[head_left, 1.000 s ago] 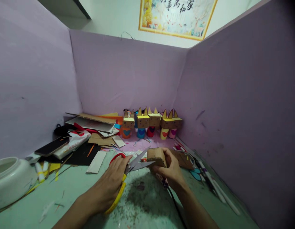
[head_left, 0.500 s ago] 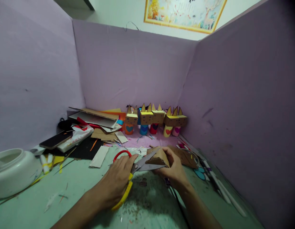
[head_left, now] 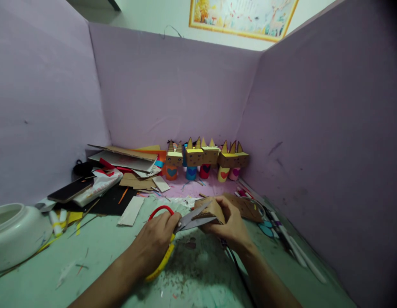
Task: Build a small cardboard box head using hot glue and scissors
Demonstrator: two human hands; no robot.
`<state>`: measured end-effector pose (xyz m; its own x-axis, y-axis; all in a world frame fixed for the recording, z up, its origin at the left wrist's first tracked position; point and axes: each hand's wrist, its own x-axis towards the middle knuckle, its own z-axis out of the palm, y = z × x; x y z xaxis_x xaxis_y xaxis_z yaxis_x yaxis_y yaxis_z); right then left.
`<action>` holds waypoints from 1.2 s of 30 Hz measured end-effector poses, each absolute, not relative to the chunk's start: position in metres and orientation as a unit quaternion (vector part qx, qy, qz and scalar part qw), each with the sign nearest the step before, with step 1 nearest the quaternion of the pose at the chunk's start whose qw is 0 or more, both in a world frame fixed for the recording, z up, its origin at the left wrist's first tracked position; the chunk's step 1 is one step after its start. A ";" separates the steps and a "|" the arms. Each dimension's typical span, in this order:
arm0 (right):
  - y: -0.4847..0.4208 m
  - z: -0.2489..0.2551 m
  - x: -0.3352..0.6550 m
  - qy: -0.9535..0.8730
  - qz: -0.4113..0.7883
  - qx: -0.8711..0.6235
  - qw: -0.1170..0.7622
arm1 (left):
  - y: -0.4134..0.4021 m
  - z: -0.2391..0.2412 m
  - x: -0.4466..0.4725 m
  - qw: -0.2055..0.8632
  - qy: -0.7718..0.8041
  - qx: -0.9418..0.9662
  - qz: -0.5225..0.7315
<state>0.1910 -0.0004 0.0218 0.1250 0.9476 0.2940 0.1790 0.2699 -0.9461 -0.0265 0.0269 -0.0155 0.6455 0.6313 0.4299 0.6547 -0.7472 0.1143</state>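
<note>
My left hand [head_left: 160,239] is closed around scissors [head_left: 189,221] with one red and one yellow handle. Their blades point right and stand apart at the near edge of a folded brown cardboard piece [head_left: 209,208]. Gripping that cardboard from its right side is my right hand [head_left: 232,224], fingers behind and thumb side below. Part of the cardboard is hidden by the blades and my fingers. Farther back stand several cardboard-headed figures [head_left: 194,157] with pointed ears and coloured, heart-marked bodies.
A white pot [head_left: 19,233] stands at the left. Stacked cardboard and paper [head_left: 127,160] lie behind it, near a dark phone-like slab [head_left: 70,189]. White pens or sticks [head_left: 294,246] line the right wall [head_left: 313,128]. Scraps litter the green tabletop [head_left: 102,256].
The scissors have drawn back slightly to the left from the cardboard, and their blades are closer together. The whole view has shifted a little. Both hands keep their holds.
</note>
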 end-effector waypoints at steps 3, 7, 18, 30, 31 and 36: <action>0.001 0.016 0.192 -0.579 0.331 -0.488 0.563 | 0.028 -0.019 -0.026 0.046 -0.349 -0.904 -0.242; 0.004 0.009 0.194 -0.572 0.327 -0.481 0.578 | 0.027 -0.021 -0.023 0.056 -0.336 -0.894 -0.290; 0.003 0.013 0.191 -0.549 0.373 -0.485 0.569 | 0.033 -0.022 -0.023 0.083 -0.295 -0.885 -0.351; 0.005 0.005 0.196 -0.589 0.346 -0.459 0.569 | 0.030 -0.015 -0.027 0.122 -0.266 -0.893 -0.341; 0.006 0.005 0.196 -0.590 0.341 -0.459 0.570 | 0.030 -0.015 -0.028 0.120 -0.264 -0.893 -0.344; 0.004 0.008 0.196 -0.592 0.330 -0.460 0.573 | 0.030 -0.018 -0.030 0.108 -0.259 -0.893 -0.352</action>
